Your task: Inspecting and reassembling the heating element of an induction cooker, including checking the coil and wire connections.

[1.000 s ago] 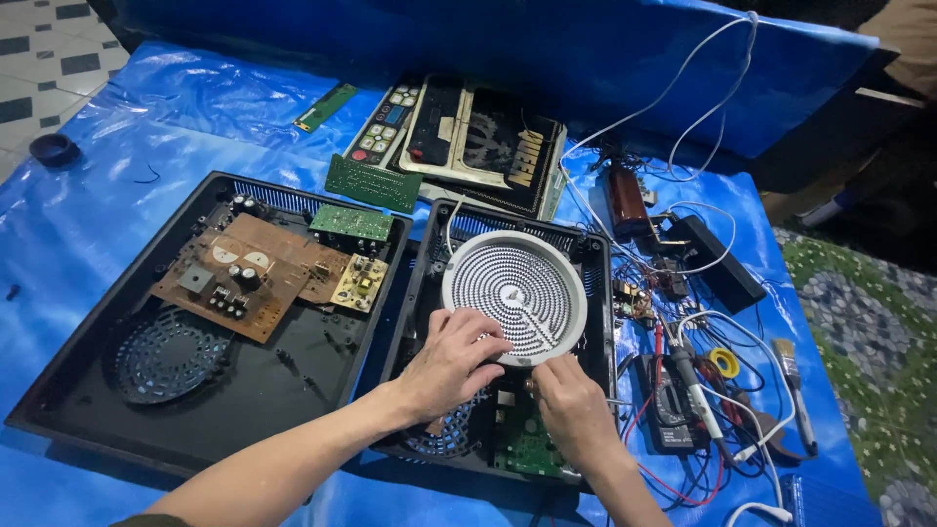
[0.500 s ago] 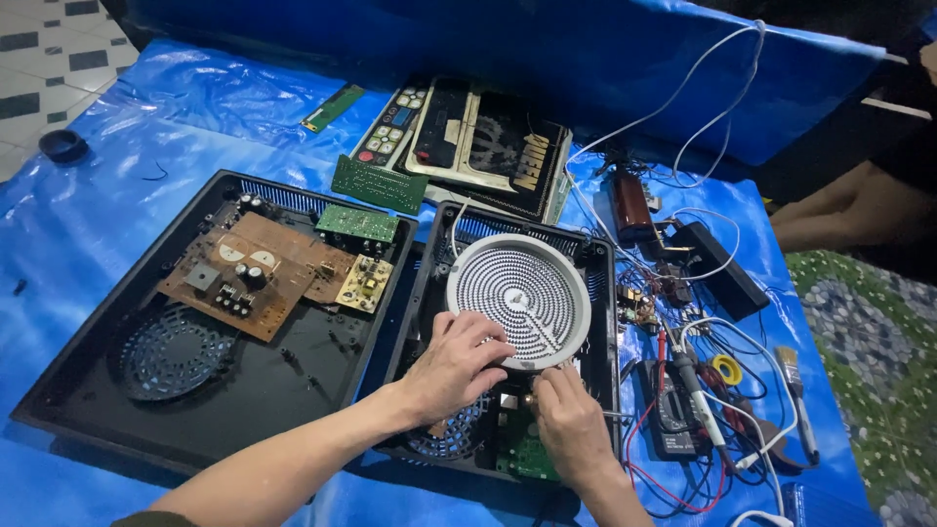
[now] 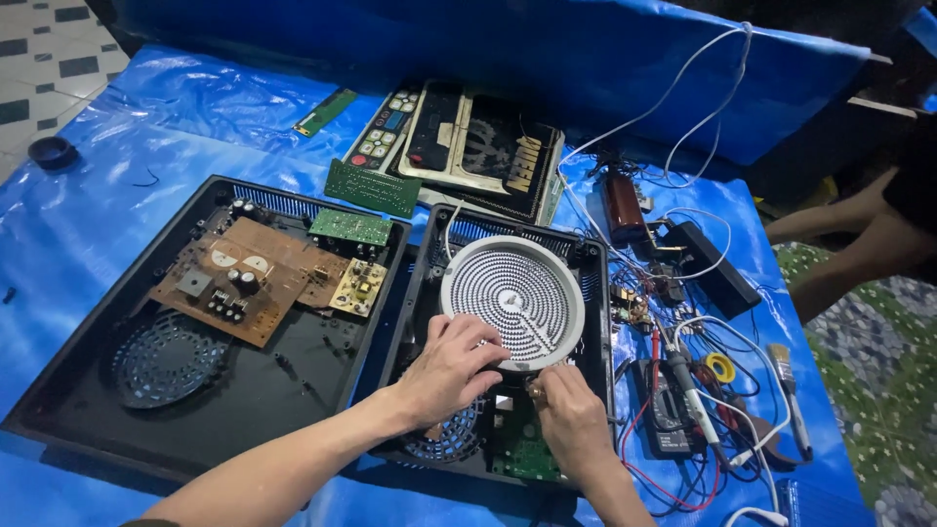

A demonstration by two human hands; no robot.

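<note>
White and round, the ridged heating coil disc (image 3: 514, 296) sits in the upper part of the smaller black casing (image 3: 595, 293), and both hands work at its near edge. The left hand (image 3: 451, 366) lies flat on the disc's lower left rim, fingers spread and pressing on it — a loose grip, not closed around anything. The right hand (image 3: 571, 420) is just beside it at the disc's lower right edge, fingertips pinched together on a small brass-coloured part (image 3: 536, 389) by the rim; what exactly it clamps is too small to tell.

Below the hands, inside the same casing, lie a round fan grille (image 3: 444, 444) and a green circuit board (image 3: 527, 457). To the left, touching side by side, stands a larger black casing (image 3: 59, 390) holding a brown circuit board (image 3: 244, 278) and two small green and yellow boards. Behind them lie a control panel with buttons (image 3: 386, 127) and a dark glass top plate (image 3: 488, 146).

To the right — a tangle of red and white wires, a multimeter (image 3: 669, 415), a roll of yellow tape (image 3: 720, 367) and a paintbrush (image 3: 789, 390). All of it rests on a surface covered in blue plastic sheet (image 3: 146, 127).
</note>
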